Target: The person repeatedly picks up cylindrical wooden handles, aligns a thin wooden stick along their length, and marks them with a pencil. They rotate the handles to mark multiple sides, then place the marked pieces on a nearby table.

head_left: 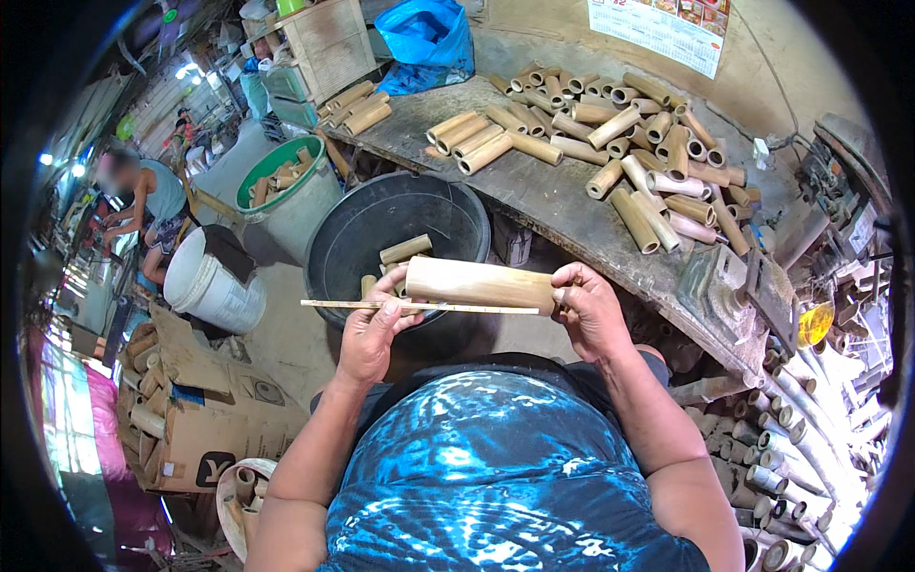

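I hold a short pale bamboo tube [477, 282] level in front of me, over a black tub [343, 238]. My right hand [589, 310] grips the tube's right end. My left hand [372, 329] supports its left end and also pinches a thin flat ruler-like stick [429, 307] laid along the tube's underside. The black tub holds a few cut bamboo pieces [405, 250].
A worn workbench [534, 195] carries several cut bamboo tubes [629, 143]. A green bin [286, 186] with bamboo, a white bucket [214, 286], a cardboard box [205, 410] and stacked tubes [791, 448] at right surround me. Another person [152, 205] stands far left. A blue bag [424, 43] lies behind.
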Action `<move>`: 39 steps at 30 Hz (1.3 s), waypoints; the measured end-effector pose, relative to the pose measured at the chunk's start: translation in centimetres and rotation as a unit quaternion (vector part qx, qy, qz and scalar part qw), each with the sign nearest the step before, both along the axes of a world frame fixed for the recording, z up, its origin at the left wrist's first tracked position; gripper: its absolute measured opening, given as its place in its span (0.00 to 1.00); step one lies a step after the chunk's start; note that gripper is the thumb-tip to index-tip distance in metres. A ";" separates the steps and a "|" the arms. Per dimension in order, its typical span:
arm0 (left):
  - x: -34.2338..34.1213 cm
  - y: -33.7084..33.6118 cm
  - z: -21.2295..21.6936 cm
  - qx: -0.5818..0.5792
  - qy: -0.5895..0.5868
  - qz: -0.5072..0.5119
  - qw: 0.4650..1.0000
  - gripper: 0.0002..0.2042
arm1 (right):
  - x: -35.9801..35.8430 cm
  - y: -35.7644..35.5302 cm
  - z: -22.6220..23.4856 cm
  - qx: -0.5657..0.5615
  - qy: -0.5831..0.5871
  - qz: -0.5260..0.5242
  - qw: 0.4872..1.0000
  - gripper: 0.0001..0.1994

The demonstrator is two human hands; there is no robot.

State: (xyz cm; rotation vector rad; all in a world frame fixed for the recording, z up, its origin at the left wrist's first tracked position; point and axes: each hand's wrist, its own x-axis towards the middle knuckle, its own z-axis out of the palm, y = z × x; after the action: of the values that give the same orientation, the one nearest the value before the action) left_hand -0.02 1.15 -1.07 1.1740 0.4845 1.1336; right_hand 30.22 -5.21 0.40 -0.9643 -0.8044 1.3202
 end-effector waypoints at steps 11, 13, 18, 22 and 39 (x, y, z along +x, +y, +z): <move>0.5 -1.8 -1.2 0.019 -0.081 0.015 0.996 0.09 | -1.7 -0.8 -0.1 0.044 -0.004 -0.004 0.999 0.08; 0.4 -1.8 -1.3 -0.022 -0.114 -0.002 0.993 0.09 | -1.8 -0.6 -0.4 0.050 0.006 -0.002 0.999 0.08; 0.3 -1.5 -1.8 -0.023 -0.103 0.011 0.994 0.09 | -2.1 -0.5 -1.1 0.090 -0.058 0.000 0.994 0.09; 0.1 -1.6 -2.2 -0.012 -0.089 0.029 0.996 0.09 | -2.5 -0.8 -1.2 0.114 -0.120 -0.016 0.986 0.10; 0.4 -2.4 -1.8 -0.020 -0.098 0.067 0.993 0.08 | -3.2 -2.0 -0.4 0.166 -0.228 -0.030 0.959 0.15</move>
State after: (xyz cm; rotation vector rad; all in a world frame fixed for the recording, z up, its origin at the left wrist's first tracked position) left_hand 0.42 -1.22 -2.83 0.9941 0.4377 1.3352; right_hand 27.01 -7.24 0.02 -1.0240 -1.2927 0.8762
